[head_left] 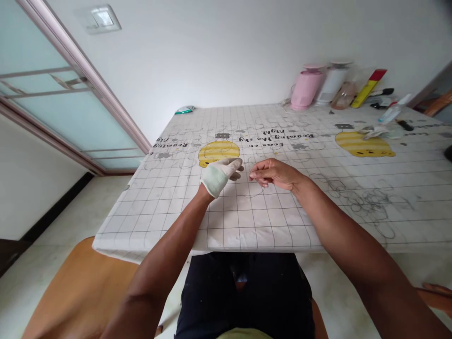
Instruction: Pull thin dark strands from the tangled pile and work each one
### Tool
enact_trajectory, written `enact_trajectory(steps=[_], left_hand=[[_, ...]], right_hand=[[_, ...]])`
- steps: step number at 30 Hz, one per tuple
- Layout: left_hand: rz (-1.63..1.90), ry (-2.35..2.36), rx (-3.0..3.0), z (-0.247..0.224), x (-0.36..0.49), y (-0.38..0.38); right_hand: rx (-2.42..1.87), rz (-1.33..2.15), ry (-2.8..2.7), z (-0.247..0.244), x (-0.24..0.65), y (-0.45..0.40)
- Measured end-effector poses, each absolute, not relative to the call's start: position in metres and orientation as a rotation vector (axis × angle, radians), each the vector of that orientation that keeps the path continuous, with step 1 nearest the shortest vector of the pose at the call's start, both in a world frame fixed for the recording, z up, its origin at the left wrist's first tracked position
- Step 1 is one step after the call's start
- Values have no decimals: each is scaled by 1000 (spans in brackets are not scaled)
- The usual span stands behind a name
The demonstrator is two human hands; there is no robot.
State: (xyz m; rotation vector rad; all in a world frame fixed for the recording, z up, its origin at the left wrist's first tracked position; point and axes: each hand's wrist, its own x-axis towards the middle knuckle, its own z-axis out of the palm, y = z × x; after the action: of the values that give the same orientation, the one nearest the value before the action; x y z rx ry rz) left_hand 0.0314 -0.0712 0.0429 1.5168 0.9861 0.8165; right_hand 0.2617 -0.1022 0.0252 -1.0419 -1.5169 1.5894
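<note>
My left hand (222, 174) wears a pale green and white glove and is raised just over the checked tablecloth (183, 207), near a printed yellow balloon figure. Its fingers point right and curl a little; whether they pinch anything is hidden. Across a small gap, my right hand (273, 173) is bare, its thumb and forefinger pressed together. A thin thread seems to hang by its fingertips, too faint to be sure of. To the right of my right forearm lies a loose tangle of dark thread (370, 200) on the cloth.
Along the wall stand a pink device (306, 89), a white device (332, 84), a clear bottle (344, 95) and a yellow-red box (368, 89). A glove (383, 132) lies at the right. A green packet (184, 110) sits at the back left corner. A wooden stool (81, 287) is lower left.
</note>
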Motion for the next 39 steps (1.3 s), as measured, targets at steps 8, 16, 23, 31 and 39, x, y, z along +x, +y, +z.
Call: enact_trajectory(steps=[8, 16, 23, 31, 39], left_hand=[[790, 1006, 1482, 30, 45, -63], [968, 942, 1380, 34, 29, -57], [966, 1015, 1366, 35, 30, -61], [897, 1068, 1325, 34, 33, -59], [941, 1003, 1265, 30, 29, -55]], right_hand=[[-1137, 1660, -1561, 18, 246, -104], [-1125, 1420, -1624, 31, 252, -109], [-1235, 1048, -1742, 30, 241, -112], [-1303, 879, -1792, 23, 237, -113], [-1107, 1301, -1681, 31, 250, -111]])
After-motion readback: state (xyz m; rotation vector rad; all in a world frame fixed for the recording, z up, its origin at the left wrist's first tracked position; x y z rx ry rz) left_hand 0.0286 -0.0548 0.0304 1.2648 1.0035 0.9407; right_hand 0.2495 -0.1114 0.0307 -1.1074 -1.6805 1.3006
